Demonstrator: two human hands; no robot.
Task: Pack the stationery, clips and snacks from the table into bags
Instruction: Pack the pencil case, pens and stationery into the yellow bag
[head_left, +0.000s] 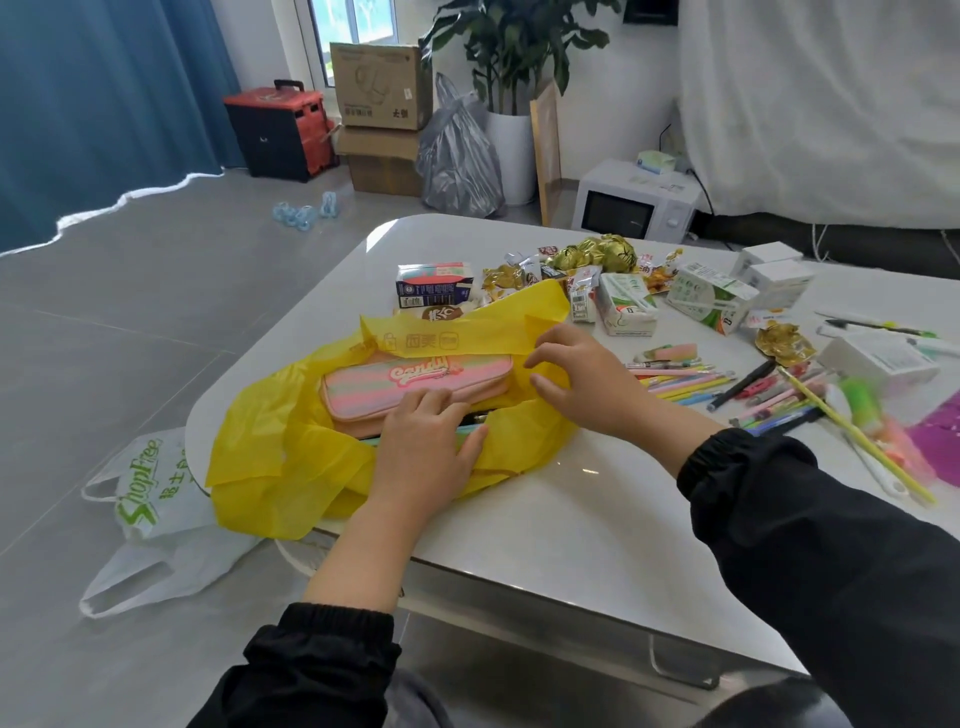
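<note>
A yellow plastic bag (270, 457) lies open on the white table (597, 519), near its left edge. Inside it rests a pink striped pencil case (405, 384) with "candy" printed on it. My left hand (426, 447) lies flat on the case's near edge, over some pens inside the bag. My right hand (576, 379) touches the bag's right rim beside the case, fingers spread. Loose coloured pens (691, 382) lie to the right. Drink cartons (626, 304) and gold-wrapped snacks (608, 252) sit at the back.
A white ShopFree bag (156, 499) hangs off the table's left edge onto the floor. White boxes (878, 361) and pink items (935, 436) sit at the far right. Beyond the table stand a microwave (634, 205), cardboard boxes (382, 88), a grey bag and a plant.
</note>
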